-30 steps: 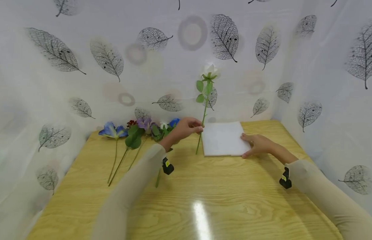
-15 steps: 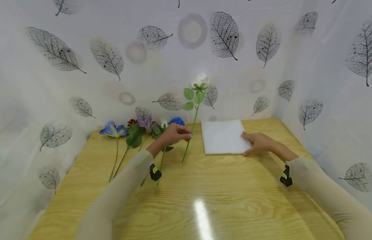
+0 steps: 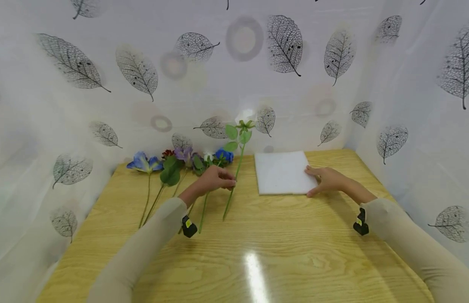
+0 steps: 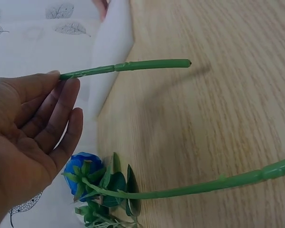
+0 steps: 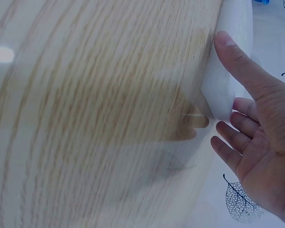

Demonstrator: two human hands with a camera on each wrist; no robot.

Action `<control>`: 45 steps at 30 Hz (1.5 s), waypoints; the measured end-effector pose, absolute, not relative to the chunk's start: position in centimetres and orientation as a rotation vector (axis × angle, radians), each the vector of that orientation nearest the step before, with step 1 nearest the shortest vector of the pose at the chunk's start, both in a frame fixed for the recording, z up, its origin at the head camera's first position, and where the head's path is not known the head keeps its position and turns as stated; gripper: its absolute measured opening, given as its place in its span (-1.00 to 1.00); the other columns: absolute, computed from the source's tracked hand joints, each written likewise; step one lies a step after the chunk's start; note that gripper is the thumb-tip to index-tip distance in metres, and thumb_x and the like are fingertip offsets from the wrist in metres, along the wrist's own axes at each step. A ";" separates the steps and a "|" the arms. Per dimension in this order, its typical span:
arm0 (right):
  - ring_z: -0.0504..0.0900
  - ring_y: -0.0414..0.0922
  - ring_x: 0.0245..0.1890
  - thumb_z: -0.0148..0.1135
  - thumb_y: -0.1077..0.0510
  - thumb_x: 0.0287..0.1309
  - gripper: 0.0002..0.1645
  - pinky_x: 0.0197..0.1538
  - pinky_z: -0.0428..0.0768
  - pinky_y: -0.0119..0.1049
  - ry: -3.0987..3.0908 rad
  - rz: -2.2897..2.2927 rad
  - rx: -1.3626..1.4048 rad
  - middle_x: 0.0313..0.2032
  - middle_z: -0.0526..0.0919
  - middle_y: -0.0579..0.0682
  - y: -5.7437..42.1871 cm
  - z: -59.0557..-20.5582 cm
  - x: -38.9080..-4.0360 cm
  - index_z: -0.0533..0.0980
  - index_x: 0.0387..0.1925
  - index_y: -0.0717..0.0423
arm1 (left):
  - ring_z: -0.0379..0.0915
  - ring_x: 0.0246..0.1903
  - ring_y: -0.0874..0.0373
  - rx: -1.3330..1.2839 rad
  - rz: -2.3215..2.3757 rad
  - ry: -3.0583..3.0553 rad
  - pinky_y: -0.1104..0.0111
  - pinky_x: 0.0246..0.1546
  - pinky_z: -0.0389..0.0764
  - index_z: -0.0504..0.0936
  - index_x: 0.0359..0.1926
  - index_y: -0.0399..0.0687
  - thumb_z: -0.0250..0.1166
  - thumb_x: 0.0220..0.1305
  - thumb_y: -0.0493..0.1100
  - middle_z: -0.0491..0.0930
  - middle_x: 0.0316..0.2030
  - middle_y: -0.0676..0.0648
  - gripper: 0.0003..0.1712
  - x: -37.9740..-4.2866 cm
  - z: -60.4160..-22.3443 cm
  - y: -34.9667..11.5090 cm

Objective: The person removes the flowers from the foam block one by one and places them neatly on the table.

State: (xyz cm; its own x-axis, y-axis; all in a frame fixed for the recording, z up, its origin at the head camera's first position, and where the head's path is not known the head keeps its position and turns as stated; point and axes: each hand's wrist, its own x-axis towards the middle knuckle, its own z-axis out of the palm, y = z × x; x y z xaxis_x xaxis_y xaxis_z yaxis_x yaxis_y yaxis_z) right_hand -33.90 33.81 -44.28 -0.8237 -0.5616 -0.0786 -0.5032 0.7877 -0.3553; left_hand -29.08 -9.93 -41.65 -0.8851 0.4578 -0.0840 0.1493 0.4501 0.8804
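Note:
My left hand (image 3: 214,179) pinches the green stem of a white rose (image 3: 245,126) between thumb and fingers. The rose stands tilted above the table, its bloom up against the pale backdrop. In the left wrist view the stem's cut end (image 4: 175,63) points away from the fingers, off the wood. My right hand (image 3: 329,180) rests at the right edge of a flat white foam slab (image 3: 283,172). Its thumb (image 5: 237,54) touches the slab's front edge, while the other fingers lie loosely extended by the side.
Several artificial flowers lie side by side at the back left: a blue-violet one (image 3: 144,162), a dark red one (image 3: 168,154), a purple one (image 3: 185,155) and a blue rose (image 3: 224,155) among them. Their stems point forward on the wooden table (image 3: 295,244). Leaf-printed sheeting (image 3: 219,84) encloses the back and sides.
My left hand has carried the white rose left and lower, away from the slab and towards the lying flowers. The right hand has stayed by the slab.

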 end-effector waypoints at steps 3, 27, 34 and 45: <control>0.20 0.43 0.44 0.64 -0.19 -0.13 0.28 0.45 0.24 0.31 2.788 -0.491 -0.831 0.45 0.22 0.39 33.7 -44.2 -33.9 0.24 0.43 0.44 | 0.73 -0.23 0.06 0.489 1.410 2.373 -0.05 0.07 0.69 0.68 0.06 -0.40 0.34 0.40 -0.20 0.79 -0.22 -0.17 -0.65 -28.9 -41.9 -10.0; 0.13 0.43 0.47 0.63 -0.23 -0.13 0.32 0.47 0.17 0.33 2.761 -0.516 -0.770 0.48 0.18 0.36 33.8 -44.6 -34.2 0.21 0.46 0.40 | 0.70 -0.39 0.18 0.369 1.381 2.260 0.20 -0.16 0.79 0.74 -0.11 -0.39 0.37 0.34 -0.26 0.79 -0.31 -0.15 -0.77 -28.0 -43.9 -9.3; 0.14 0.43 0.47 0.63 -0.24 -0.14 0.32 0.47 0.18 0.32 2.772 -0.511 -0.779 0.48 0.19 0.36 34.0 -44.8 -34.5 0.22 0.46 0.39 | 0.73 -0.38 0.21 0.330 1.359 2.267 0.23 -0.17 0.79 0.76 -0.07 -0.34 0.38 0.35 -0.23 0.80 -0.26 -0.17 -0.75 -28.2 -44.4 -9.1; 0.17 0.41 0.46 0.65 -0.23 -0.17 0.31 0.47 0.19 0.31 2.787 -0.515 -0.803 0.46 0.21 0.36 34.2 -45.2 -34.7 0.25 0.44 0.41 | 0.74 -0.40 0.23 0.275 1.333 2.248 0.27 -0.17 0.78 0.75 -0.07 -0.37 0.38 0.34 -0.25 0.80 -0.25 -0.20 -0.75 -28.5 -44.6 -8.5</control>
State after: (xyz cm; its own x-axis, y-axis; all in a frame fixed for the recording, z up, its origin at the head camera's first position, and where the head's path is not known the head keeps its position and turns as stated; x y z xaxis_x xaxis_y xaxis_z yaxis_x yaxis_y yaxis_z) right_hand -34.72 34.24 -45.20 -0.8335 -0.5451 -0.0898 -0.4771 0.7921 -0.3807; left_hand -28.48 -8.48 -44.62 -0.8504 0.4165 -0.3213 -0.0820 0.4983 0.8631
